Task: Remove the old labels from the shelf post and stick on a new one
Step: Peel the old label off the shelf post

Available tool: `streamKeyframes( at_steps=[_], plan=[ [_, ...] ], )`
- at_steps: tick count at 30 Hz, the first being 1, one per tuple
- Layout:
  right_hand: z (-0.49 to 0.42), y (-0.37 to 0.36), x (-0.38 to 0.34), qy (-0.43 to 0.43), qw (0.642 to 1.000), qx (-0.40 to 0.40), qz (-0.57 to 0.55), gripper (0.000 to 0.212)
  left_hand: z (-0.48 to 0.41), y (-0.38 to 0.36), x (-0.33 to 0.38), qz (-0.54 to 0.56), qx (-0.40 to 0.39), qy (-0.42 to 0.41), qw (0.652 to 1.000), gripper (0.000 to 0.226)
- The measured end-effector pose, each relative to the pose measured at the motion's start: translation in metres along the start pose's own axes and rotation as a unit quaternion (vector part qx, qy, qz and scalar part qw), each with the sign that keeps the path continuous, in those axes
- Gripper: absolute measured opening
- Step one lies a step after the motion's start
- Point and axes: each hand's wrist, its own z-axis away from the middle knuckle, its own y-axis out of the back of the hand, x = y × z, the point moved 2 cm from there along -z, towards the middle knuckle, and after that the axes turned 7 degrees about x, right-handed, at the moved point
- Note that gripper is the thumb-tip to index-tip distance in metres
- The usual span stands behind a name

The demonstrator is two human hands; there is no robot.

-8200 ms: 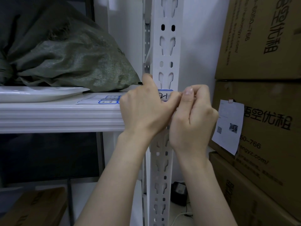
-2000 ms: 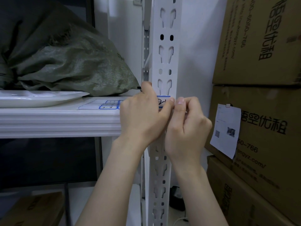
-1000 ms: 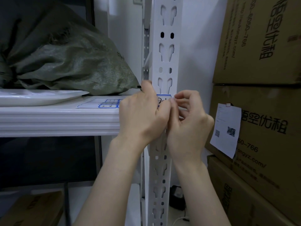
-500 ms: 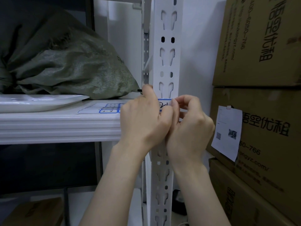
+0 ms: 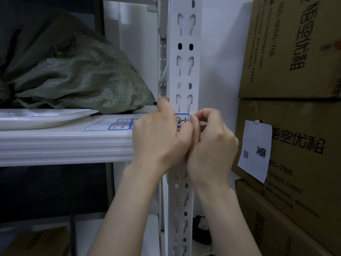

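Observation:
The white slotted shelf post [image 5: 184,71] stands upright in the middle. A white label [image 5: 182,119] with a blue border and handwriting sticks across it at shelf height, partly hidden by my fingers. My left hand [image 5: 158,137] grips the post there, thumb up along its left edge and curled fingers over the label's left part. My right hand [image 5: 210,143] has curled fingers, and its thumb and forefinger pinch the label's right edge. A sheet of blue-bordered labels [image 5: 118,124] lies on the shelf just left of my left hand.
The white shelf board [image 5: 64,143] carries a white plate [image 5: 42,117] and a green woven sack [image 5: 79,74]. Stacked cardboard boxes [image 5: 295,52] fill the right side, with a paper slip [image 5: 254,150] hanging on one. A small black tip [image 5: 155,103] shows beside my left thumb.
Both hands stay at the label on the post. My right fingers have shifted from pressing flat on the label to pinching at its right edge.

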Motion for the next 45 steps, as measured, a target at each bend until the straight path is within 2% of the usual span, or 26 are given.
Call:
streamKeyframes(
  at_steps=[12,28,45],
  plan=[
    [-0.004,0.005,-0.003,0.013,1.000,0.010,-0.022,0.007,0.001,-0.001,0.001,0.020,0.025,0.023,0.999,0.031],
    [-0.003,0.005,-0.004,0.006,1.000,-0.011,-0.006,0.012,0.001,0.001,0.002,0.013,0.011,0.037,0.999,0.029],
    [-0.008,0.010,-0.002,0.017,0.997,-0.075,0.004,0.009,0.000,-0.001,0.002,-0.001,0.007,0.035,0.999,0.030]
  ],
)
